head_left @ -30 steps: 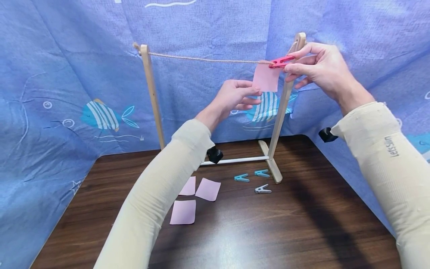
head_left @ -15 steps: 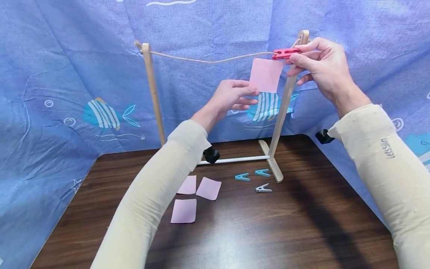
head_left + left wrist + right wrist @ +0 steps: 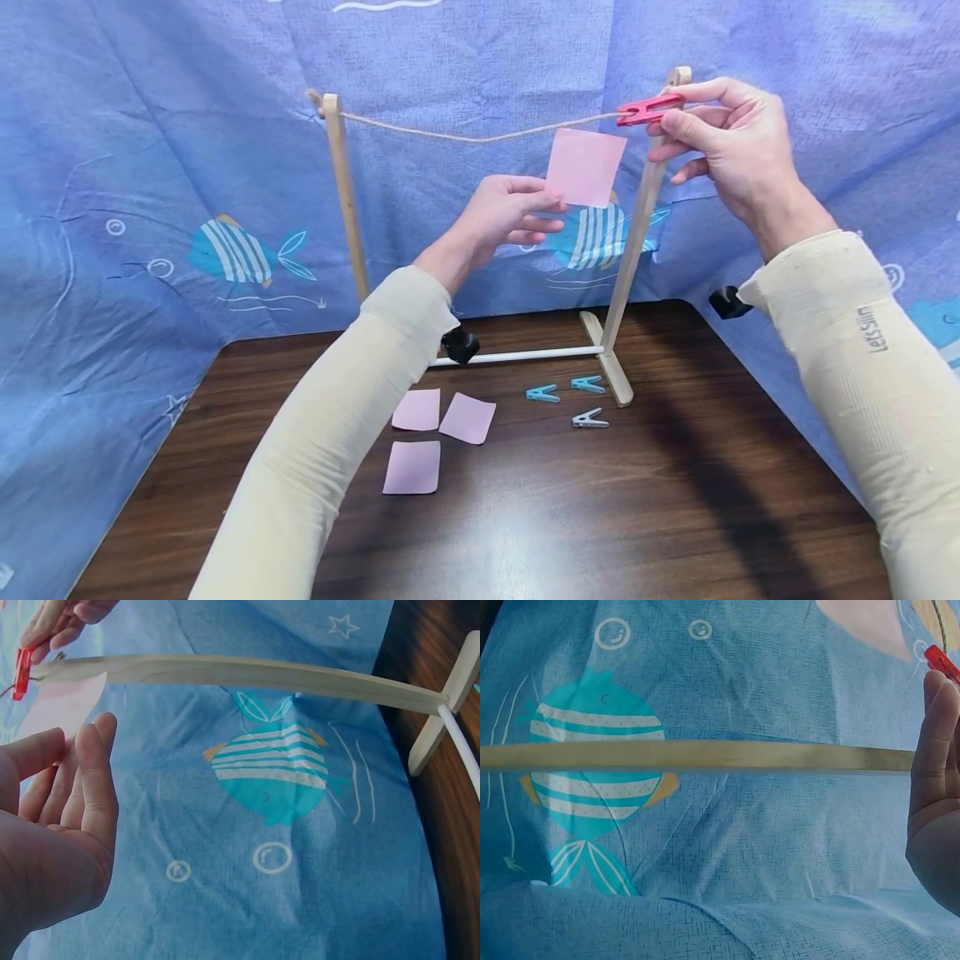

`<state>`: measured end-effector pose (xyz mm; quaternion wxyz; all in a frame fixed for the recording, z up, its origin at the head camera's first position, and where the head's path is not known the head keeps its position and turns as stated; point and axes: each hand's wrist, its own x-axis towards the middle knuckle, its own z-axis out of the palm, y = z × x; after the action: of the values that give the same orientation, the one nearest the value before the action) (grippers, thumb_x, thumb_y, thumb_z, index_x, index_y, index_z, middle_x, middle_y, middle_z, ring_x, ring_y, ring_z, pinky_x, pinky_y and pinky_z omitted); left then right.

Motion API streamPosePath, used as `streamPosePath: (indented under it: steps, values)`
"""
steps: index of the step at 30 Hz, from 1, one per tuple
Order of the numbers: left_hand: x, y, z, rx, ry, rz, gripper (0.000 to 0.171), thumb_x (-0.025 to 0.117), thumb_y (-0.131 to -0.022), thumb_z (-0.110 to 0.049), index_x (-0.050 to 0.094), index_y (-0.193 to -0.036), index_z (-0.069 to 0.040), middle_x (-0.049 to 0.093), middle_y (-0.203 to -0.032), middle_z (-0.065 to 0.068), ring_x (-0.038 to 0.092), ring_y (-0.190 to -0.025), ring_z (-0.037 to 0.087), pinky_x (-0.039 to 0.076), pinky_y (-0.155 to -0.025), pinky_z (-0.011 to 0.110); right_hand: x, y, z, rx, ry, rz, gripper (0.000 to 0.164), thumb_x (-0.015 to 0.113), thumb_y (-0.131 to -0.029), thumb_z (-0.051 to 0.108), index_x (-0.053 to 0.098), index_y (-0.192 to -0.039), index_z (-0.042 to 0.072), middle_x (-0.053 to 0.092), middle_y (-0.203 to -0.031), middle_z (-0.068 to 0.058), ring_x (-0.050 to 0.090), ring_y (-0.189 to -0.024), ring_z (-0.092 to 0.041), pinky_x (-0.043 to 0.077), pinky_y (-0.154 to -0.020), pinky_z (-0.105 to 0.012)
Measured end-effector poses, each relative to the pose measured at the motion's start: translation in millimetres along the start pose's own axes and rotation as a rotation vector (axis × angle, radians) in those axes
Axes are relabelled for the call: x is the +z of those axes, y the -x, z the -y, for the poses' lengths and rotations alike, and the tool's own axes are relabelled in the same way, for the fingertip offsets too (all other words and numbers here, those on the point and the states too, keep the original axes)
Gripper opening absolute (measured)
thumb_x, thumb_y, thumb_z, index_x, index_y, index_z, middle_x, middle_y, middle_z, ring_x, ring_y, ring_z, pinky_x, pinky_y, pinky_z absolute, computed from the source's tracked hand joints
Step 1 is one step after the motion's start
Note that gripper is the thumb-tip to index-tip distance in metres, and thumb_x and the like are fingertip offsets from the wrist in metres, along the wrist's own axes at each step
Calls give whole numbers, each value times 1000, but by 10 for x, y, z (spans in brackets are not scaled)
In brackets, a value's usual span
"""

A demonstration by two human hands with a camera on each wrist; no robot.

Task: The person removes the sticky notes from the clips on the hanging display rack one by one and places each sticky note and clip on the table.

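Note:
My left hand (image 3: pixel 510 212) pinches a square pink paper (image 3: pixel 587 168) by its lower left corner, just below the rope (image 3: pixel 480 138). My right hand (image 3: pixel 738 146) holds a red clothespin (image 3: pixel 649 109) by its handle end. The clothespin's tip meets the rope near the right wooden post (image 3: pixel 636 225). In the head view a small gap shows between paper and clothespin. The left wrist view has the paper (image 3: pixel 66 705) between thumb and fingers, with the red clothespin (image 3: pixel 22 673) beyond it. Only part of the clothespin (image 3: pixel 943 663) appears in the right wrist view.
Several pink papers (image 3: pixel 412 467) lie on the dark wooden table (image 3: pixel 570 517). Two blue clothespins (image 3: pixel 542 393) and a grey one (image 3: pixel 589 418) lie near the rack's right foot (image 3: pixel 617 379). A white bar (image 3: pixel 525 357) runs low between the posts. A blue fish-print cloth (image 3: pixel 465 50) hangs behind.
The red clothespin has moved up and right, pulling the rope's right part up. The paper has come away from rope and clothespin, shifting left with my left hand.

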<state>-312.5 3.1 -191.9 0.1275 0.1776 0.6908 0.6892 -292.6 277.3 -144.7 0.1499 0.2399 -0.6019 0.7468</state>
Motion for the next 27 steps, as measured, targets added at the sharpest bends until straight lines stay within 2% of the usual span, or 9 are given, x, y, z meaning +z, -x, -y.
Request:
streamPosePath:
  steps: [6, 12, 17, 20, 27]
  values:
    - [-55, 30, 3, 9, 5, -9, 24, 71, -97, -17, 71, -118, -5, 75, -107, 11, 75, -90, 23, 62, -74, 31, -26, -16, 16, -21, 41, 19, 41, 80, -83, 0, 66, -119, -11, 74, -91, -22, 74, -68, -29, 54, -44, -30]
    - [-89, 52, 17, 5, 6, -6, 26, 70, -98, -17, 71, -120, -4, 75, -108, 12, 75, -89, 23, 61, -82, 37, -53, -21, 6, 29, 92, 36, 36, 79, -85, 1, 69, -117, -10, 74, -88, -20, 74, -69, -27, 55, -45, -30]
    - [-121, 92, 34, 13, 5, 3, 26, 71, -98, -17, 71, -120, -3, 74, -108, 13, 75, -89, 25, 62, -74, 32, -56, 3, -20, 35, 85, 36, 38, 79, -85, 2, 67, -119, -9, 74, -90, -20, 74, -69, -28, 57, -48, -32]
    - [-156, 142, 45, 26, -1, 8, 25, 71, -98, -17, 71, -119, -2, 74, -109, 14, 75, -91, 26, 62, -72, 30, -47, 34, -37, 36, 79, 36, 40, 79, -85, 3, 66, -122, -8, 75, -92, -19, 74, -70, -28, 57, -50, -32]
    - [-253, 351, 89, 42, -55, 26, 25, 72, -97, -20, 73, -118, -5, 74, -110, 15, 75, -94, 25, 62, -79, 35, 0, 212, -135, 33, 45, 67, 41, 76, -88, 1, 64, -126, -7, 75, -95, -19, 74, -69, -27, 58, -49, -32]
